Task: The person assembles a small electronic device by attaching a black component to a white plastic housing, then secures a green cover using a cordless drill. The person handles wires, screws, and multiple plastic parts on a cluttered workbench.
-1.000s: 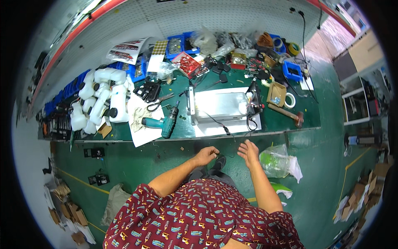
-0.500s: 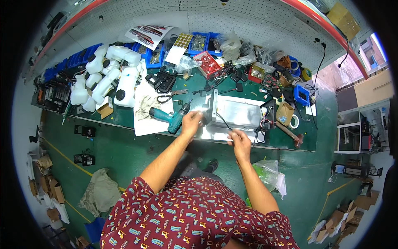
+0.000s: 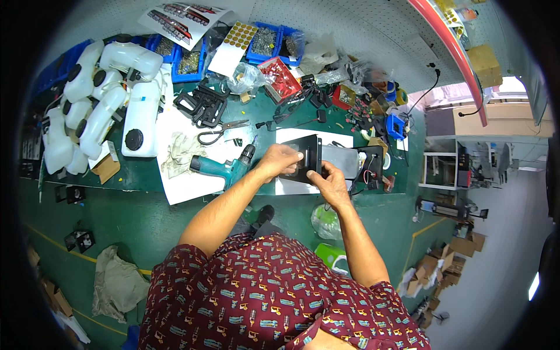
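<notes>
A silvery metal box [image 3: 341, 160] lies on white paper at the bench's front, with a black panel [image 3: 311, 153] standing at its left end. My left hand [image 3: 279, 161] is at the panel's face, its thumb and fingertips closed together by a slot there; whatever they pinch is too small to make out. The panel's near edge is gripped by my right hand [image 3: 331, 185], thumb laid along it. Wires [image 3: 367, 169] and a black plate [image 3: 374, 160] show at the box's right end. Close to my left wrist lies a teal cordless drill [image 3: 224, 168].
White plastic tanks [image 3: 140, 119] crowd the bench's left side. Scissors [image 3: 219, 133], a black tool case [image 3: 202, 105] and a crumpled cloth [image 3: 184, 153] lie beyond the drill. Blue bins [image 3: 189, 63], a red box [image 3: 281, 79] and cables line the back.
My right hand has left the black cable and now grips the panel's edge. My left hand has moved onto the panel's face, which has turned more into view. The whole view has shifted.
</notes>
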A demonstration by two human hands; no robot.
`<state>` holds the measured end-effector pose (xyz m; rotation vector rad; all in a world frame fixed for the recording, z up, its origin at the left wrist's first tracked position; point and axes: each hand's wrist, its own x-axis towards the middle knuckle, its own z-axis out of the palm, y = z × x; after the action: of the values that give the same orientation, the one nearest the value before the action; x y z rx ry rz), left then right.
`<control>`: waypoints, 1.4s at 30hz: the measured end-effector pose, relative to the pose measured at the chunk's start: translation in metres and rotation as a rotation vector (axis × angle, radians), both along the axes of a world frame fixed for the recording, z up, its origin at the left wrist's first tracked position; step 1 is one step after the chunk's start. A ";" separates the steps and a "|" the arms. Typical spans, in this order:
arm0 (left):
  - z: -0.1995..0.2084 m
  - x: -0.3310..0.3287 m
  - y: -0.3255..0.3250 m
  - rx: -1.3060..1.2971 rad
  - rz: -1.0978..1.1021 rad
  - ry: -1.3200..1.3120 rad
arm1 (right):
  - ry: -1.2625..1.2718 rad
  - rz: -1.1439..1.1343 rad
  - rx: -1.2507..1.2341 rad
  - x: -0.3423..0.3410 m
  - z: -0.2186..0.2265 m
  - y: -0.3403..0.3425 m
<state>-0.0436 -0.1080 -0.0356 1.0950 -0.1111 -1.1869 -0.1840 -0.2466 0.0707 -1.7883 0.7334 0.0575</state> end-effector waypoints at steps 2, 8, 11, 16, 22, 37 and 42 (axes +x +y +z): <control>-0.007 0.004 -0.001 -0.004 -0.024 0.029 | 0.066 -0.125 -0.008 0.002 0.018 0.008; -0.013 0.015 0.002 0.019 0.053 0.038 | 0.015 -0.348 0.106 0.000 0.019 -0.001; -0.015 0.018 0.007 0.007 0.045 0.090 | 0.028 -0.316 0.051 0.006 0.017 -0.001; -0.016 0.015 0.009 -0.012 -0.025 0.033 | 0.067 -0.330 0.053 0.016 0.027 0.004; -0.014 0.007 0.003 -0.056 -0.053 0.036 | 0.100 -0.339 -0.003 0.018 0.038 0.011; 0.017 0.003 -0.008 0.086 -0.133 -0.428 | 0.110 0.059 -0.612 0.027 0.009 0.025; 0.010 0.005 -0.013 -0.005 -0.144 -0.275 | 0.024 0.082 -0.611 0.028 0.007 0.020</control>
<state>-0.0384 -0.1211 -0.0259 1.2586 -0.4107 -1.1569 -0.1555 -0.2271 0.0775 -2.4024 0.7424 -0.1023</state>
